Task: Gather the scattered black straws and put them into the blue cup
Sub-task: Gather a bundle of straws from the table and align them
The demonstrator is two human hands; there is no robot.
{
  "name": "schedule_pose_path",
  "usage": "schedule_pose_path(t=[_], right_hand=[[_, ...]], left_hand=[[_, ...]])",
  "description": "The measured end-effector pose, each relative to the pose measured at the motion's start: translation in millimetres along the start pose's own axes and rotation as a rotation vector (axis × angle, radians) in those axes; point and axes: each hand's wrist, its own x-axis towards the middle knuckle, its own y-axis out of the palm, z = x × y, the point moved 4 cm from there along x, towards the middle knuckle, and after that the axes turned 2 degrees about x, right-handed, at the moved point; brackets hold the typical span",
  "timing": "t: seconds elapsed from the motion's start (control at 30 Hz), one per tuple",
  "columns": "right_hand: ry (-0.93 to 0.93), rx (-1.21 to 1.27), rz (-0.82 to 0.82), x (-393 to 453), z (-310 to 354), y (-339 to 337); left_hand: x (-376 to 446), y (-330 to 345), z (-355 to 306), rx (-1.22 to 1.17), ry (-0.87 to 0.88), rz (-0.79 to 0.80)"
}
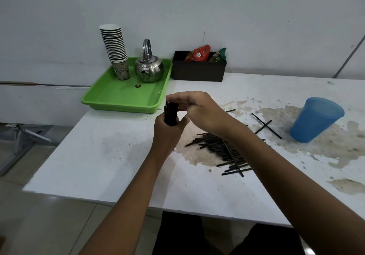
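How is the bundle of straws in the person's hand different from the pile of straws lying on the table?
The bundle stands upright, gripped by the left hand, while the pile lies flat on the table. The bundle's straws are packed side by side; the pile's fan out and cross. The bundle looks smaller than the pile. Both are thin black straws, and neither is in the blue cup.

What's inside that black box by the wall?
The black box holds a red snack packet and a green one, their tops sticking out. Anything lower is hidden by its front wall.
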Motion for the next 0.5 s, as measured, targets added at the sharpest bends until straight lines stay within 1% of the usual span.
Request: schedule_pose_path(t=[0.07,0.17,0.3,0.43,0.5], right_hand=[[-0.015,-0.061,0.014,-2.2,1.4,-0.1],[-0.063,-0.195,0.032,-8.5,4.0,0.0],[-0.110,-0.259,0.017,-16.3,3.2,3.2],[-0.158,-0.628,0.115,-19.2,-7.2,13.5],[-0.215,-0.708,0.124,-24.4,-5.4,15.1]], left_hand=[[-0.5,0.5,2.6,0.015,-0.028,-0.004],[-5.5,-0.5,7.2,0.073,-0.017,-0.001],[-10.6,-1.5,6.4,0.086,-0.030,0.036],[-12.7,-3.5,7.2,0.129,-0.079,-0.001],[-12.6,-3.7,8.0,0.147,-0.086,-0.002]])
